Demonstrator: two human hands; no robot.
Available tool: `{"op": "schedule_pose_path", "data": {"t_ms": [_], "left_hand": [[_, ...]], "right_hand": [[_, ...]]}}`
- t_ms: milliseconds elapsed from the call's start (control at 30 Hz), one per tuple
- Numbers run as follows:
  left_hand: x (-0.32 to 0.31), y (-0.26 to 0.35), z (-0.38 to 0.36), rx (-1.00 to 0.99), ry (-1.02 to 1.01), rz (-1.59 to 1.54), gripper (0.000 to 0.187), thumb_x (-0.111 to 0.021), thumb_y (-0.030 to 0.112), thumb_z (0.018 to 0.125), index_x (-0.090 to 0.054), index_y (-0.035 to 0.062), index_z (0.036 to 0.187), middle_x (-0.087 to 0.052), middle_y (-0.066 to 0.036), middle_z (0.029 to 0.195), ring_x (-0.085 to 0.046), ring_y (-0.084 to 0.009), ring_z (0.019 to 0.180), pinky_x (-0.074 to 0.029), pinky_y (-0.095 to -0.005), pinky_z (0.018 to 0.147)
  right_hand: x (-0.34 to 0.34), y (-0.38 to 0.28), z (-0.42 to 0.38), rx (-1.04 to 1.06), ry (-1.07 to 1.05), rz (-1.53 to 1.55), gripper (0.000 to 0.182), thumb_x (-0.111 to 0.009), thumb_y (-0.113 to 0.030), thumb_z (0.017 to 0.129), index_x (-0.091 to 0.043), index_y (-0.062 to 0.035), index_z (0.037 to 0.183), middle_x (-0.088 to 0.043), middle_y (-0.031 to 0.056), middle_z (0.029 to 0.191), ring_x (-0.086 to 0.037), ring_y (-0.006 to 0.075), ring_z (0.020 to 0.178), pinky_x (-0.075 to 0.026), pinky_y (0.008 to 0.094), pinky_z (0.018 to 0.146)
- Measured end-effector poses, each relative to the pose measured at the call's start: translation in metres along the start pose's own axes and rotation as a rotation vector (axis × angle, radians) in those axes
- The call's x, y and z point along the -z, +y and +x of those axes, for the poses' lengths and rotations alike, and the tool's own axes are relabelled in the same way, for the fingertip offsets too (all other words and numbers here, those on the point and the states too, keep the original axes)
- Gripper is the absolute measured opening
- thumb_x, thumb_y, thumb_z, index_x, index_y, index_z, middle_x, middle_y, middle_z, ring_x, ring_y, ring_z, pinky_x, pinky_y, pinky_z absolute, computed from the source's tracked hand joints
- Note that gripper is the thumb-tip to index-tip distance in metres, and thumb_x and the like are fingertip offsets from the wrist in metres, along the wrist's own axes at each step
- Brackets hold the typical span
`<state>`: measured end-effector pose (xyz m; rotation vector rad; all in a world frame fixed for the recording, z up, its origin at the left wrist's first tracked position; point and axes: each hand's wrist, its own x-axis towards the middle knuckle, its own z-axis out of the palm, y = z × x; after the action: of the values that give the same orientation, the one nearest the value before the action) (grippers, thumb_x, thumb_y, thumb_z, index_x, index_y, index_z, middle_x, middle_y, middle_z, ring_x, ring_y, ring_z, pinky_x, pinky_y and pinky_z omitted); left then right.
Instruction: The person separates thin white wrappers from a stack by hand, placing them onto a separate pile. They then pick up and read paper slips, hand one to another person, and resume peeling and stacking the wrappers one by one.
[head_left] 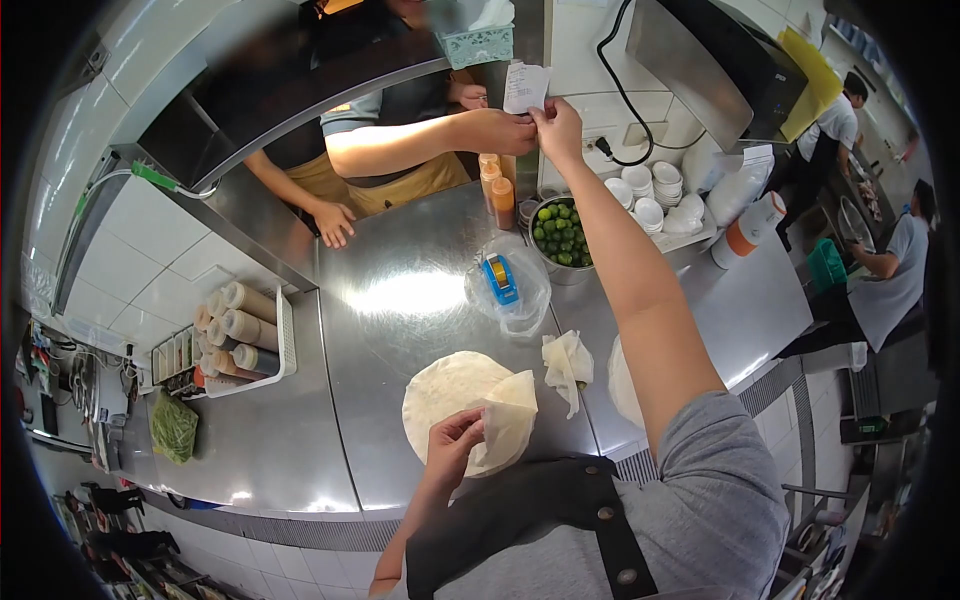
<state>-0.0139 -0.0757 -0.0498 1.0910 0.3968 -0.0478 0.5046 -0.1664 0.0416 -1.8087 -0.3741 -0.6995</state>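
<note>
My left hand (pixel 455 440) pinches the edge of a thin, pale dough wrapper (pixel 512 420), lifting it partly off a round stack of wrappers (pixel 445 390) on the steel counter. Raised at the far side, my right hand (pixel 557 128) has its fingers closed on a white printed paper slip (pixel 524 88). A co-worker's hand (pixel 508 130) reaches to the same slip from the left, close to my fingers. Right of the stack lies a crumpled piece of wrapper (pixel 567 362). My right arm partly covers another pale round sheet (pixel 625 380).
A blue tape dispenser (pixel 499 279) rests on clear plastic. Behind it stand orange sauce bottles (pixel 502 203) and a metal pot of green citrus fruits (pixel 560 232). Left are a white basket of bottles (pixel 288 335) and a bag of greens (pixel 173 427). Two people stand across the counter.
</note>
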Motion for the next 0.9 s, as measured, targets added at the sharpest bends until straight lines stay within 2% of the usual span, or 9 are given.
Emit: {"op": "schedule_pose_path", "data": {"t_ms": [67, 167, 300, 367, 600, 667, 733, 800, 900], "left_hand": [[0.001, -0.002, 0.000, 0.000, 0.001, -0.003, 0.026, -0.064, 0.008, 0.096, -0.065, -0.0062, 0.118, -0.070, -0.013, 0.109, -0.068, -0.0195, 0.095, -0.055, -0.0351, 0.087], [0.003, -0.005, 0.000, 0.001, 0.005, -0.004, 0.028, -0.066, 0.012, 0.095, -0.067, -0.0044, 0.117, -0.071, -0.010, 0.106, -0.067, -0.0158, 0.093, -0.054, -0.0312, 0.085], [0.005, -0.008, -0.002, 0.006, 0.015, 0.011, 0.028, -0.067, 0.012, 0.095, -0.067, -0.0040, 0.118, -0.071, -0.010, 0.106, -0.067, -0.0158, 0.093, -0.054, -0.0313, 0.086], [0.006, -0.008, -0.002, -0.001, 0.019, 0.014, 0.028, -0.067, 0.012, 0.094, -0.067, -0.0038, 0.118, -0.071, -0.010, 0.106, -0.067, -0.0157, 0.093, -0.054, -0.0312, 0.086], [0.002, -0.005, -0.001, 0.010, 0.030, 0.017, 0.028, -0.067, 0.012, 0.094, -0.067, -0.0033, 0.117, -0.071, -0.009, 0.105, -0.066, -0.0153, 0.094, -0.054, -0.0317, 0.087], [0.001, -0.009, -0.002, 0.025, 0.030, 0.010, 0.027, -0.067, 0.012, 0.094, -0.068, -0.0026, 0.116, -0.071, -0.008, 0.105, -0.066, -0.0146, 0.094, -0.053, -0.0304, 0.087], [0.001, -0.015, 0.000, 0.018, -0.012, -0.001, 0.027, -0.068, 0.012, 0.093, -0.068, -0.0020, 0.116, -0.072, -0.008, 0.105, -0.066, -0.0138, 0.093, -0.053, -0.0296, 0.086], [-0.002, -0.015, -0.001, 0.024, -0.021, -0.002, 0.027, -0.068, 0.012, 0.093, -0.068, -0.0019, 0.116, -0.072, -0.008, 0.105, -0.066, -0.0135, 0.093, -0.053, -0.0294, 0.085], [-0.007, -0.014, -0.002, 0.027, -0.027, 0.008, 0.028, -0.068, 0.013, 0.093, -0.068, -0.0019, 0.117, -0.072, -0.008, 0.105, -0.066, -0.0129, 0.092, -0.053, -0.0290, 0.085]], "right_hand": [[0.000, -0.002, 0.001, 0.123, 0.012, -0.079, 0.025, -0.074, -0.019, 0.084, -0.065, 0.0036, 0.088, -0.068, 0.0160, 0.076, -0.067, 0.0306, 0.069, -0.052, 0.0384, 0.066], [0.000, -0.010, -0.008, 0.096, 0.045, -0.044, 0.022, -0.074, -0.015, 0.081, -0.063, 0.0028, 0.087, -0.065, 0.0179, 0.080, -0.064, 0.0370, 0.078, -0.050, 0.0438, 0.074], [0.002, -0.022, -0.017, 0.105, 0.074, -0.064, 0.021, -0.075, -0.013, 0.080, -0.063, 0.0029, 0.087, -0.067, 0.0173, 0.081, -0.066, 0.0349, 0.078, -0.051, 0.0428, 0.072], [0.003, -0.028, -0.017, -0.022, 0.038, 0.079, 0.019, -0.074, -0.011, 0.080, -0.063, 0.0021, 0.089, -0.068, 0.0165, 0.082, -0.068, 0.0312, 0.078, -0.053, 0.0400, 0.070], [-0.004, -0.013, 0.003, 0.005, 0.041, 0.096, 0.026, -0.072, -0.005, 0.080, -0.060, 0.0039, 0.101, -0.070, 0.0163, 0.085, -0.070, 0.0255, 0.081, -0.055, 0.0350, 0.072], [0.001, -0.007, -0.003, 0.008, -0.070, 0.331, 0.022, -0.072, -0.005, 0.082, -0.060, 0.0042, 0.099, -0.070, 0.0125, 0.086, -0.069, 0.0186, 0.081, -0.054, 0.0320, 0.072], [0.015, -0.007, 0.001, -0.052, -0.166, 0.295, 0.017, -0.070, -0.004, 0.084, -0.063, 0.0031, 0.097, -0.070, 0.0102, 0.088, -0.066, 0.0155, 0.083, -0.052, 0.0293, 0.076], [0.029, -0.008, 0.007, -0.307, -0.462, 0.560, 0.012, -0.069, -0.006, 0.084, -0.067, -0.0012, 0.095, -0.069, 0.0055, 0.089, -0.063, 0.0116, 0.081, -0.050, 0.0261, 0.079], [0.045, -0.022, 0.006, -0.405, -0.424, 0.646, 0.011, -0.074, -0.015, 0.085, -0.070, -0.0070, 0.092, -0.068, -0.0002, 0.089, -0.058, 0.0071, 0.079, -0.045, 0.0251, 0.077]]}}
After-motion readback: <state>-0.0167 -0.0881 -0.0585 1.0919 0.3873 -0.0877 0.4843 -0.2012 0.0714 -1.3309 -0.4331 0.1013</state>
